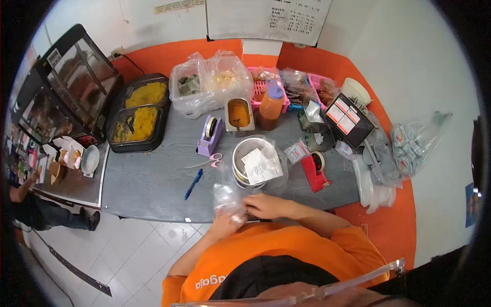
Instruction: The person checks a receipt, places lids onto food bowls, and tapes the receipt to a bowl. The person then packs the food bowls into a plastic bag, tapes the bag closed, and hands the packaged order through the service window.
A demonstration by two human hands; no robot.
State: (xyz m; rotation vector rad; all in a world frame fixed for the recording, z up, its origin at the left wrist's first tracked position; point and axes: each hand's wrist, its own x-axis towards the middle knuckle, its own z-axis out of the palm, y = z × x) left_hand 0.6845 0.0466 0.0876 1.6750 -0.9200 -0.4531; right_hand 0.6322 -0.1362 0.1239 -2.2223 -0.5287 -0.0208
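Observation:
At the table's front edge, my left hand is closed around crumpled clear plastic bags. My right hand meets them from the right, fingers bent in on the plastic's edge; its fingertips are partly hidden. Just beyond my hands stands a round white tub with paper receipts and clear plastic on top. To the left lie a blue pen and pink-handled scissors, below a purple tape dispenser. A red tape dispenser stands right of the tub.
Behind are a metal pan of sauce, an orange sauce bottle, bagged food and pink baskets. Black trays of yellow food sit left. A black device stands right. Another person's leg shows far left.

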